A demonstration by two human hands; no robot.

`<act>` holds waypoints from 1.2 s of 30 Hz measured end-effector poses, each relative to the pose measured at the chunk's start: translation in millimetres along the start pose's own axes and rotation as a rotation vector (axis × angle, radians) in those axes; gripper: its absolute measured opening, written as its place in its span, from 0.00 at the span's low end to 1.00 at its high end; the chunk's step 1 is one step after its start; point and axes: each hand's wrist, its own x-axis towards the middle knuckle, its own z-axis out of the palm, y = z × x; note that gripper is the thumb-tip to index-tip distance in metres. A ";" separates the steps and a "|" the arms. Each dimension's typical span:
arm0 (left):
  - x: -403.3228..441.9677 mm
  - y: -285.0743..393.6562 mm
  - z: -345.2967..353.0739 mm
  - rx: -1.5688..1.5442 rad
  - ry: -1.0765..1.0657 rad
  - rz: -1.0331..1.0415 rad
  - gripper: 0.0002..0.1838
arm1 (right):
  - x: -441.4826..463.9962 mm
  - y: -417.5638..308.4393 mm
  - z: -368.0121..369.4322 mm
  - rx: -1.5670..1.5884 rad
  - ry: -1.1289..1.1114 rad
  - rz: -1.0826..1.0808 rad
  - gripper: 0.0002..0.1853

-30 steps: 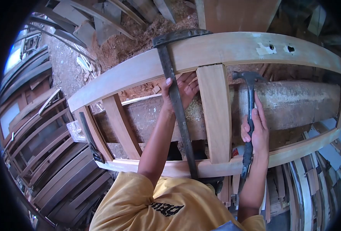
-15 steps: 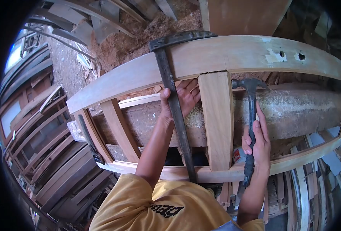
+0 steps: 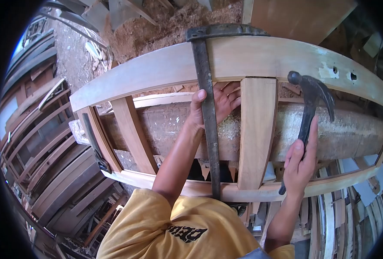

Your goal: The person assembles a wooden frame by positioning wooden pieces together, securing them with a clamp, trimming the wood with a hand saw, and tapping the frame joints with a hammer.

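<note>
One hammer [image 3: 310, 97], one wooden frame [image 3: 157, 64].
The right hand's [image 3: 300, 166] fingers grip the hammer; the left hand's [image 3: 223, 105], loosely spread, straddle one clamp [image 3: 208, 103] (a second clamp [image 3: 90, 131], apparently, leftward).

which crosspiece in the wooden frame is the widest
The crosspiece between the long clamp and the hammer; it looks clearly broader than the others.

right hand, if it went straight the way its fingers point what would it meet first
The right hand would probably meet the far curved wooden rail, with the hammer it grips leading; height is unclear, so it might pass over.
</note>
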 end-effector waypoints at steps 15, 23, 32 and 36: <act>2.5 4.4 6.5 0.041 -0.057 -0.003 0.58 | -155.5 0.1 -0.1 -0.052 -0.287 0.054 0.26; 14.2 6.3 -28.2 -0.040 0.041 0.017 0.42 | -251.9 7.8 -0.6 -0.210 -0.198 0.091 0.30; -28.8 11.1 21.5 0.209 0.046 -0.052 0.55 | -350.3 30.7 21.5 -0.078 -0.118 0.205 0.24; -111.2 7.7 9.9 0.614 0.102 -0.144 0.42 | -378.5 28.4 41.7 0.078 0.025 0.415 0.19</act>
